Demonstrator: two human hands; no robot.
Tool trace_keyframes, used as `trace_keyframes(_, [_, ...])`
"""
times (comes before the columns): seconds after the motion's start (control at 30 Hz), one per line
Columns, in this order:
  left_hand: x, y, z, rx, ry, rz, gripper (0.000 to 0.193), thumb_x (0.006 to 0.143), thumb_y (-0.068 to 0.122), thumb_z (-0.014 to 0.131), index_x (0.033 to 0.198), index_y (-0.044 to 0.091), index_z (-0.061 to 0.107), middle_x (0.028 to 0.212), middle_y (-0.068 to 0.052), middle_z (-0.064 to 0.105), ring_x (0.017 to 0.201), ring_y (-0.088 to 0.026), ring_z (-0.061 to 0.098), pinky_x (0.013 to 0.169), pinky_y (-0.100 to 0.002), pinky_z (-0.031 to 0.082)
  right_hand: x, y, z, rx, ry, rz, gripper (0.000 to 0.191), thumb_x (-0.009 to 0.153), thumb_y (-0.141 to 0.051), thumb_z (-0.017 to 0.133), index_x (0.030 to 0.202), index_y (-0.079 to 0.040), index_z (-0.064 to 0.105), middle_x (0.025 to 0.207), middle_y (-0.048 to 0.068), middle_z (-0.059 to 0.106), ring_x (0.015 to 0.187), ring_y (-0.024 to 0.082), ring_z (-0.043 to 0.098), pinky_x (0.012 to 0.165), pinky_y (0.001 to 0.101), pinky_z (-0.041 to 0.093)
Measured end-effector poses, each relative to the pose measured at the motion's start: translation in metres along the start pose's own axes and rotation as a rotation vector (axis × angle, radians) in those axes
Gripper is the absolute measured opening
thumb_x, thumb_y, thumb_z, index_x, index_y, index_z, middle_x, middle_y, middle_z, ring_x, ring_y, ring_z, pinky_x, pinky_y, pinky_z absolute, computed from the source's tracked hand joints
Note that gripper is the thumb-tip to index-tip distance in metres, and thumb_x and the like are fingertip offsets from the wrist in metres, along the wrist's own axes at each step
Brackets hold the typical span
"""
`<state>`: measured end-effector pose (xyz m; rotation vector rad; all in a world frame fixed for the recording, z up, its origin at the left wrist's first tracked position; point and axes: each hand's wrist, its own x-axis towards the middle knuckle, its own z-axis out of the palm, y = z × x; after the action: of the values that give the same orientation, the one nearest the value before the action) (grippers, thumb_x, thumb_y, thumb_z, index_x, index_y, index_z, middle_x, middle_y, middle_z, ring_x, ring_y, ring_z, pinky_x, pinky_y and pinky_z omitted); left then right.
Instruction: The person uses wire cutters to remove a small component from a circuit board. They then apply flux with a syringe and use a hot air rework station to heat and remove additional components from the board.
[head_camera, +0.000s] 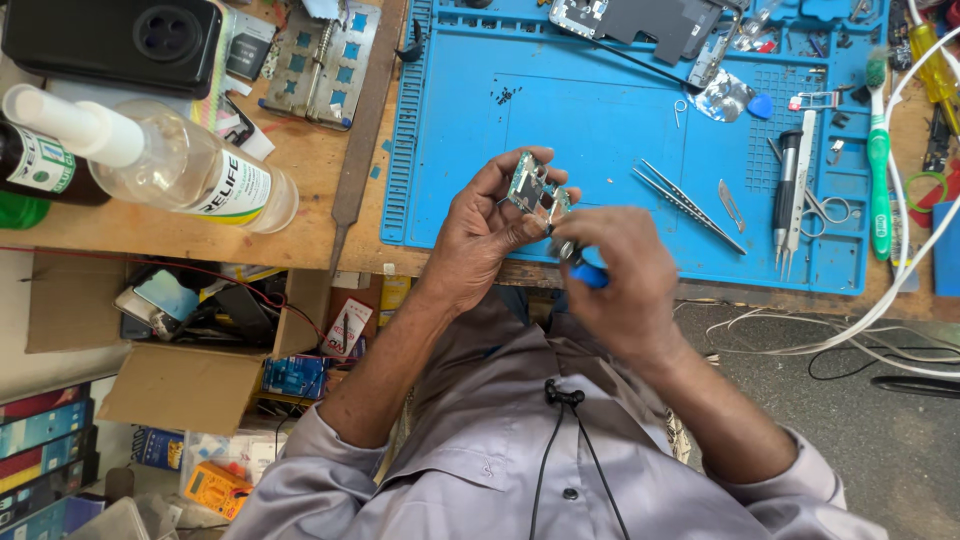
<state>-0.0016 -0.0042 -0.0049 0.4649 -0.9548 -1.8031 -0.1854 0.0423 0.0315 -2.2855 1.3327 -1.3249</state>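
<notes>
Blue rubber mat (600, 120) covers the wooden bench, and just over its near edge the left hand (490, 225) pinches a small circuit board (533, 187) by its edges. The right hand (615, 275) is closed around a blue-handled tool (583, 270) (its tip touches the board). Tweezers (690, 205) lie nearby on the mat.

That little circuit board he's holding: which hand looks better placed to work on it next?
The right hand, probably. It grips a blue-handled tool with its tip at the small circuit board, while the left hand is fully occupied pinching the board above the blue mat.
</notes>
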Motion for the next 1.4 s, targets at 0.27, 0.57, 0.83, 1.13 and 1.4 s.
trace_keyframes(0.27, [0.001, 0.003, -0.002, 0.057, 0.012, -0.061, 0.064, 0.097, 0.009, 0.077, 0.154, 0.004, 0.048, 0.143, -0.012, 0.063, 0.125, -0.018, 0.065, 0.111, -0.034, 0.054, 0.028, 0.023, -0.007, 0.499, -0.134, 0.496, 0.023, 0.093, 0.005, 0.077, 0.109, -0.006, 0.066, 0.104, 0.009, 0.074, 0.098, 0.018, 0.072, 0.089, 0.0272, 0.059])
trace_keyframes(0.57, [0.000, 0.003, -0.002, 0.032, 0.039, -0.050, 0.063, 0.096, 0.009, 0.076, 0.152, 0.005, 0.048, 0.142, -0.012, 0.063, 0.125, -0.018, 0.066, 0.108, -0.036, 0.058, 0.009, 0.011, 0.002, 0.067, -0.024, 0.175, 0.023, 0.089, 0.003, 0.080, 0.106, -0.004, 0.066, 0.103, 0.010, 0.075, 0.096, 0.022, 0.074, 0.087, 0.0314, 0.056])
trace_keyframes(0.83, [-0.002, 0.004, -0.002, 0.052, 0.060, -0.045, 0.063, 0.095, 0.011, 0.077, 0.151, 0.006, 0.049, 0.142, -0.012, 0.063, 0.126, -0.019, 0.066, 0.105, -0.036, 0.059, 0.013, 0.009, 0.003, 0.222, -0.030, 0.265, 0.019, 0.091, 0.003, 0.077, 0.105, -0.003, 0.065, 0.104, 0.008, 0.075, 0.098, 0.019, 0.072, 0.087, 0.0322, 0.057])
trace_keyframes(1.13, [-0.001, 0.008, -0.002, 0.042, 0.081, -0.104, 0.062, 0.095, 0.009, 0.077, 0.151, 0.004, 0.050, 0.142, -0.013, 0.064, 0.129, -0.024, 0.064, 0.104, -0.035, 0.059, 0.029, 0.020, -0.001, 0.548, -0.128, 0.509, 0.023, 0.092, 0.005, 0.078, 0.109, -0.005, 0.066, 0.105, 0.007, 0.074, 0.099, 0.018, 0.072, 0.090, 0.0289, 0.059])
trace_keyframes(1.4, [-0.003, 0.006, -0.001, 0.058, -0.001, 0.013, 0.061, 0.097, 0.007, 0.078, 0.152, 0.007, 0.049, 0.143, -0.013, 0.062, 0.136, -0.024, 0.065, 0.115, -0.036, 0.058, 0.014, 0.003, 0.002, 0.102, 0.025, 0.124, 0.025, 0.086, 0.009, 0.075, 0.106, -0.003, 0.067, 0.108, 0.010, 0.073, 0.103, 0.019, 0.070, 0.091, 0.0323, 0.057])
